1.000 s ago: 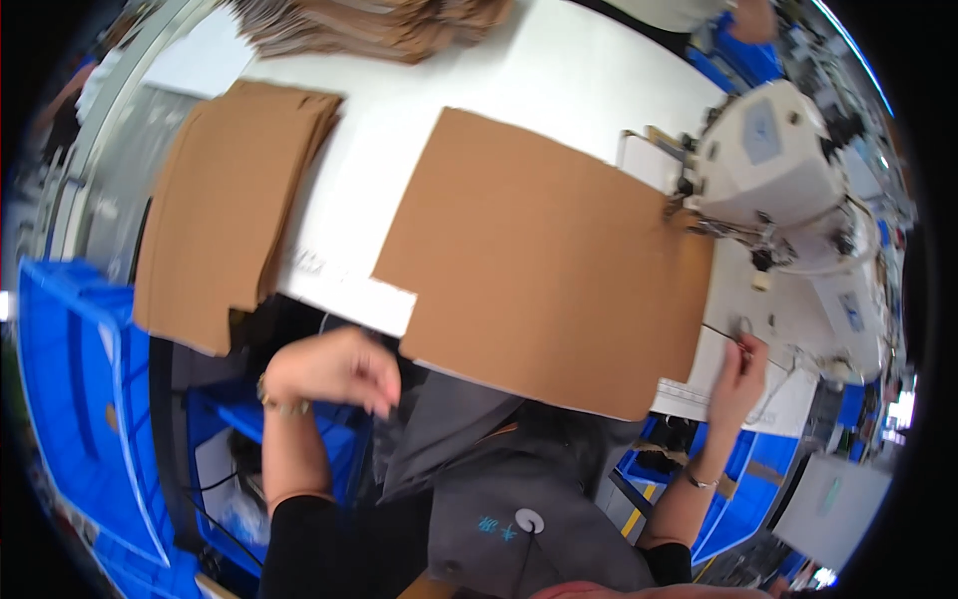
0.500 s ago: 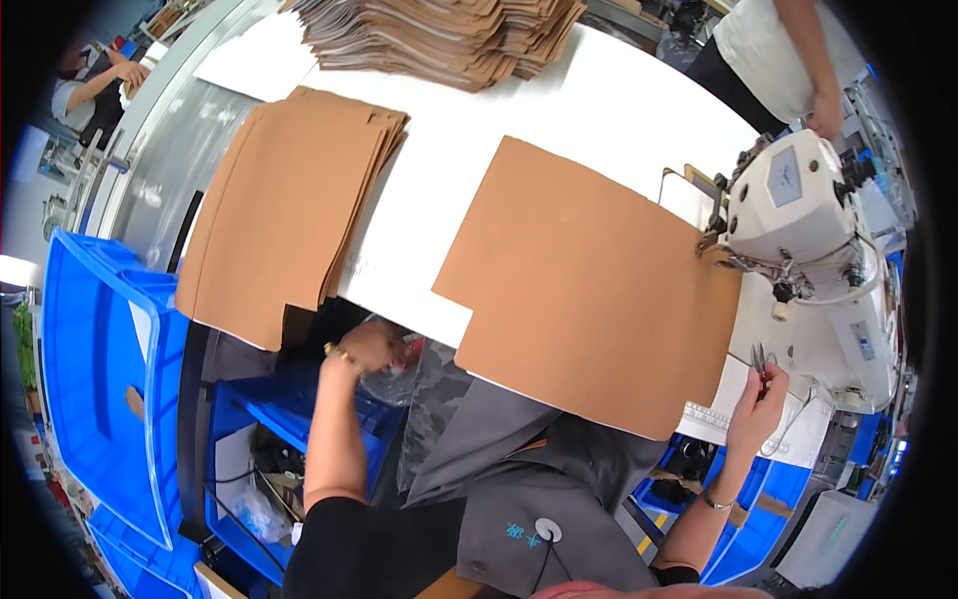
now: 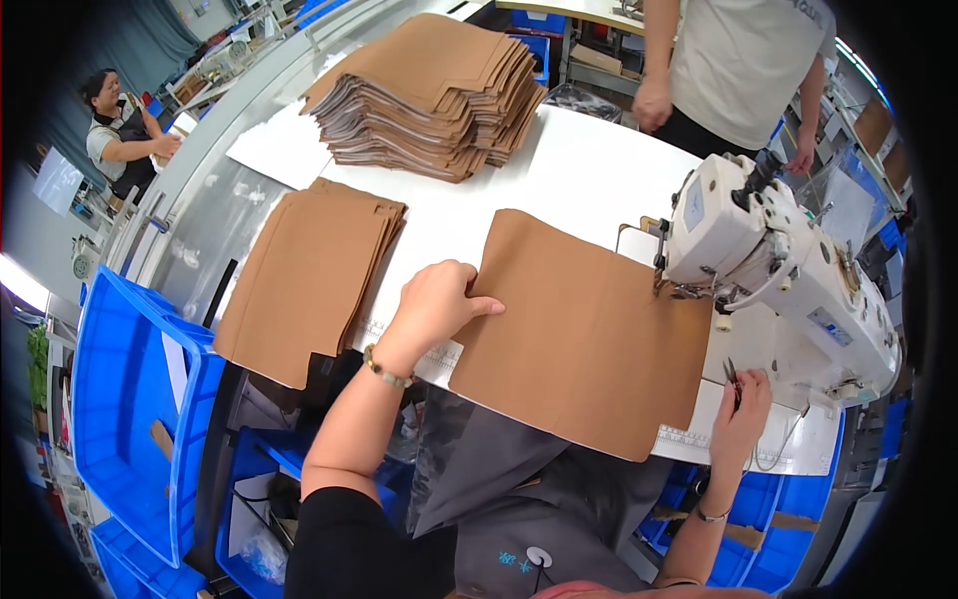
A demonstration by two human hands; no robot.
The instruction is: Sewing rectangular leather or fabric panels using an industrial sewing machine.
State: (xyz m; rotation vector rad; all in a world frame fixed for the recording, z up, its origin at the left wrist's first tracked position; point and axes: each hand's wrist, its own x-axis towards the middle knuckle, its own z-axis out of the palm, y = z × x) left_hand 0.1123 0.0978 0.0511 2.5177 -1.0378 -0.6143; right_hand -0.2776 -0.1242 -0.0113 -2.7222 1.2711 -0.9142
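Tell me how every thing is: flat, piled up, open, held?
Sheet, spread out, one side at the machine
Machine, can't tell if running
Small pile, stacked flat
Big pile, stacked, wavy edges
Left bin, open on top
Scissors, held; too small to tell if open
Left hand, thumb over the sheet's edge
Right hand, closed around the scissors

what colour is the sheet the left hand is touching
The sheet under the left hand is plain brown; it shows best in the head view.
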